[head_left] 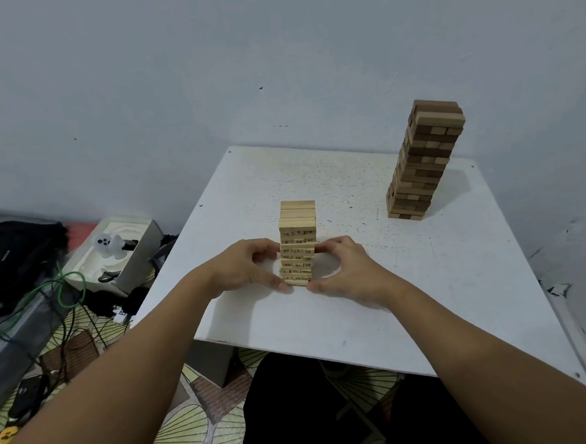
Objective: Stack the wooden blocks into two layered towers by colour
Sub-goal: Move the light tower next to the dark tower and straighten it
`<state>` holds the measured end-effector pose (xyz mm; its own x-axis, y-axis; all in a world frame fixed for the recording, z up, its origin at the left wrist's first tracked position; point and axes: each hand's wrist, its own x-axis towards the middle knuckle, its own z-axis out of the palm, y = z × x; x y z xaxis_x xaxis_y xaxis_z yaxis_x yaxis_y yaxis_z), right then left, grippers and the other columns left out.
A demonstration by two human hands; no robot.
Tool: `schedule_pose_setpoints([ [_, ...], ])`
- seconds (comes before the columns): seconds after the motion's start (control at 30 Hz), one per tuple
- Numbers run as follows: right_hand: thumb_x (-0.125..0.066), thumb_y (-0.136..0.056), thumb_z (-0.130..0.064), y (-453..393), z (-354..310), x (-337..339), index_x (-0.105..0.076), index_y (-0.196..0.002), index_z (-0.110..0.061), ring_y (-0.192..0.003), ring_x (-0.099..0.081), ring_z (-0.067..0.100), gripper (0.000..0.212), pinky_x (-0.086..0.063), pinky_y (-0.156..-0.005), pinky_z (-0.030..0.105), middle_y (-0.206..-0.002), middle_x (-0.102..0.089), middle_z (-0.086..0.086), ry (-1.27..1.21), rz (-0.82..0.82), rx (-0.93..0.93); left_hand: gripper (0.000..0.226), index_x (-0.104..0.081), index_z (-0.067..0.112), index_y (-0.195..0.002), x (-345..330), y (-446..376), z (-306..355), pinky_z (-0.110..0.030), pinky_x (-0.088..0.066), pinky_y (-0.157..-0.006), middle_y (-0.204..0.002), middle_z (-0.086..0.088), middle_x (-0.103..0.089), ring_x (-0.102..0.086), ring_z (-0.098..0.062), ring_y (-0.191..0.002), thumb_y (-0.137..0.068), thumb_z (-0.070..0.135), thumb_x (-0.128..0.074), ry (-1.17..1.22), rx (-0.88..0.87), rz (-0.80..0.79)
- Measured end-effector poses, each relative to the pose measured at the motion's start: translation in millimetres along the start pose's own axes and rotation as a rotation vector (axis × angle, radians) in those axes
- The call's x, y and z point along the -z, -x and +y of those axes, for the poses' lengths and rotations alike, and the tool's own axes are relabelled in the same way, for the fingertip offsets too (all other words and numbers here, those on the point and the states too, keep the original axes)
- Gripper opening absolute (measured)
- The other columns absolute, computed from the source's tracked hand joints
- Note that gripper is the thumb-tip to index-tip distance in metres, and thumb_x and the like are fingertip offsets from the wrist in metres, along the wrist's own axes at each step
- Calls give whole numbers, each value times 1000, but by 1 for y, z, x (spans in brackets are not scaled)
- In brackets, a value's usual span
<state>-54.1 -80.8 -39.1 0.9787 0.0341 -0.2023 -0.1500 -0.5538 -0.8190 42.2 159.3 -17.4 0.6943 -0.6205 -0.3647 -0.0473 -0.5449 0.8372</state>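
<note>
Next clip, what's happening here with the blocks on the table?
A person sits at a white table and steadies a light wooden tower of numbered blocks from both sides: the left hand has its fingers against the tower's left side, thumb near the base, and the right hand mirrors it on the right. A taller brown tower stands untouched at the far right of the table. Both towers look built; no loose blocks are visible on the table.

Both forearms are bare, no sleeves in view; the left hand [246, 266] and right hand [347, 270] wear no rings; black trousers [296, 410] cover the lap.
</note>
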Motion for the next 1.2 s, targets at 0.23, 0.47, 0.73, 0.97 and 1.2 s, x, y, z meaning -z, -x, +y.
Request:
schedule_pose_setpoints([
  [0.23,-88,-70,-56,2,1,2,-59,-105,-61,-137,-35,9,46,-41,-116,45,-134,-39,-22,-57,13,16,61,-77,33,-117,-4,1,-1,-42,-41,-115,-124,8,-71,-60,-16,-122,-61,30,-101,19,-12,36],
  [0.47,-90,-72,-50,2,-2,0,-59,-104,-60,-137,-32,9,46,-42,-115,44,-135,-39,-20,-45,31,8,47,-79,35,-107,-7,3,6,-28,-46,-100,-110,17,-72,-62,-6,-107,-66,21,-98,-27,-15,36],
  [0.73,-89,-69,-55,1,2,-3,-58,-122,-53,-135,-27,9,62,-34,-118,44,-133,-36,-20,49,44,-7,42,-79,35,-105,-12,1,4,-19,-42,-87,-115,16,-64,-57,-4,-110,-69,22,-96,-89,-12,127],
  [0.97,-86,-74,-54,-2,1,-9,-52,-117,-54,-128,-29,11,55,-32,-115,35,-129,-37,-17,120,102,12,38,-77,37,-97,-16,4,6,-12,-39,-81,-113,21,-57,-52,6,-106,-68,21,-97,-76,14,172],
  [1.2,-86,-75,-54,0,0,-12,-59,-130,-45,-128,-29,11,62,-32,-115,35,-128,-38,-16,138,135,2,40,-80,39,-101,-16,5,9,-14,-40,-87,-119,19,-58,-51,3,-112,-68,24,-97,-98,19,171],
])
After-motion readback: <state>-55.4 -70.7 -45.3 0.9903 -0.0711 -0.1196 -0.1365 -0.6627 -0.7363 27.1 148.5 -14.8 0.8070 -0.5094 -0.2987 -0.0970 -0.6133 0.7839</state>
